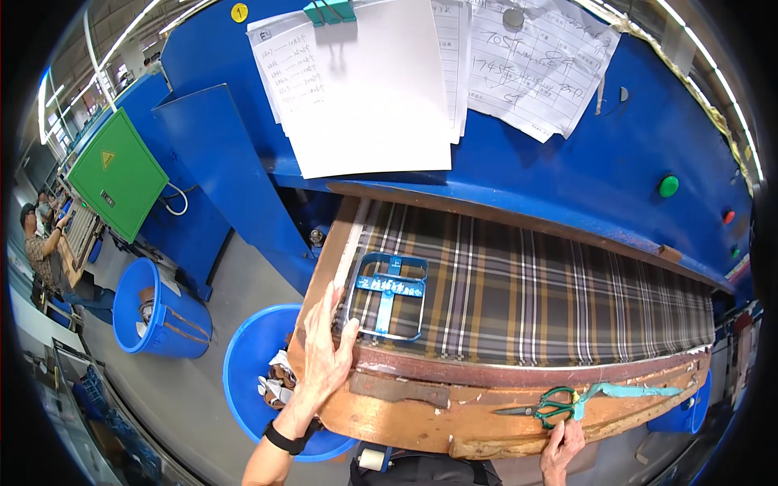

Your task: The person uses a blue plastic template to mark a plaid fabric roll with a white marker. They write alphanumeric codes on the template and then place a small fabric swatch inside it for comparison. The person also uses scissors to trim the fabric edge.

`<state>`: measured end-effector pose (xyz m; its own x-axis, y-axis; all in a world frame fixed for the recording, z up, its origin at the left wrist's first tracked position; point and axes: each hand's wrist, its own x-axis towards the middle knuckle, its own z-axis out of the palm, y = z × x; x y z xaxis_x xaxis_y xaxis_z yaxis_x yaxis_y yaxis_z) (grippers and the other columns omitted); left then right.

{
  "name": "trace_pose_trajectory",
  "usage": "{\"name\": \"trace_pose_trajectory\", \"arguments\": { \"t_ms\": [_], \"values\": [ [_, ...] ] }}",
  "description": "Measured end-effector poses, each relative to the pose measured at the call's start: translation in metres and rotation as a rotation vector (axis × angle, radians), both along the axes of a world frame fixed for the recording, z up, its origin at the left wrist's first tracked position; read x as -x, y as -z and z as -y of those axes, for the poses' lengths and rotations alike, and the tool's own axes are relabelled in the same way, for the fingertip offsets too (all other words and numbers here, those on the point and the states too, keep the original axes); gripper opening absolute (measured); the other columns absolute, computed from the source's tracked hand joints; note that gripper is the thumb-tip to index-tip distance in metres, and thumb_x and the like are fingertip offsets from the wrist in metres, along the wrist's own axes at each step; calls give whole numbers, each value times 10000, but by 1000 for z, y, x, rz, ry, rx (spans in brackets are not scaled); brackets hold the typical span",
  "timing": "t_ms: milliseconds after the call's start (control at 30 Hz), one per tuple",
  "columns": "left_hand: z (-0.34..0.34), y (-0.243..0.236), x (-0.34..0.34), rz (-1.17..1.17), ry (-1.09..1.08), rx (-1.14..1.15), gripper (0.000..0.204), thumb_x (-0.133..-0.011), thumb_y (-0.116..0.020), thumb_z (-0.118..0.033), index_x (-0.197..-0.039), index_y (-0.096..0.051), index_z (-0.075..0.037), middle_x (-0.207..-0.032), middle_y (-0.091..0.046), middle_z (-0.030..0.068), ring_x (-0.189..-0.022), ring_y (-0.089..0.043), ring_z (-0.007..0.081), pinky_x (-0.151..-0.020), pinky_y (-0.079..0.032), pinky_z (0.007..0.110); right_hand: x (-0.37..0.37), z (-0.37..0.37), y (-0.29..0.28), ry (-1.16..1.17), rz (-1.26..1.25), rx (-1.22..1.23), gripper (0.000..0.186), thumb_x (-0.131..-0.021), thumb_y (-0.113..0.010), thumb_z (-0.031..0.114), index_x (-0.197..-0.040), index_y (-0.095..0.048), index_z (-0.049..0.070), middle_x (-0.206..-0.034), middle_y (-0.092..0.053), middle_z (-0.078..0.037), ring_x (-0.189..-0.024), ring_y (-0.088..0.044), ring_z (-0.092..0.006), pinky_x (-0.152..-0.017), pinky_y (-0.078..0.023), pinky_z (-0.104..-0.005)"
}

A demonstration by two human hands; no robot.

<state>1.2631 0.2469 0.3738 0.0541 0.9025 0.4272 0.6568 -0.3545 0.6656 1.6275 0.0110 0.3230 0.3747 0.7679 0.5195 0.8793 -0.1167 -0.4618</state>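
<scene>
My left hand (328, 360) lies along the left rim of the cutting board, fingers stretched out and thumb apart. Its thumb is beside the lower left corner of a blue metal cutting die (389, 285), a rounded rectangular frame with cross bars. The die rests on dark plaid fabric (502, 296) spread across the board. At the front edge, my right hand (562, 445) has its fingers bent together just below green-handled scissors (531, 411). Whether it grips anything is hidden. A teal cloth strip (632, 390) trails from the scissors' handles.
A blue press machine (510, 174) with clipped papers (381, 97) stands behind the board. Blue bins (235, 356) with scraps sit at left, beyond them a green cabinet (117, 174). A person (44, 243) works at far left. A worn wooden ledge (389, 421) borders the front.
</scene>
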Motion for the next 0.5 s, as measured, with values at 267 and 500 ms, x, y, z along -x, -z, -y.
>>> {"name": "trace_pose_trajectory", "arguments": {
  "t_ms": [267, 500],
  "values": [
    [-28, 31, 3, -144, 58, 76, 507, -945, -520, -182, -1395, -409, 25, -1349, -525, 193, -1295, -456, 306, -1121, -236, 485, -4, 3, -24, -21, 165, 272, 185, -929, -540, 107, -831, -640, -14, -813, -634, -192, -712, -595, -367, -642, -482, -437],
    [-22, 23, -2, -142, 7, 154, 490, -904, -521, -113, -1357, -446, 57, -1337, -525, 218, -1261, -480, 333, -1105, -277, 482, -25, 11, -11, -162, 249, 230, 170, -927, -551, 107, -860, -638, -23, -850, -638, -204, -739, -605, -379, -662, -491, -446]
  ]
}}
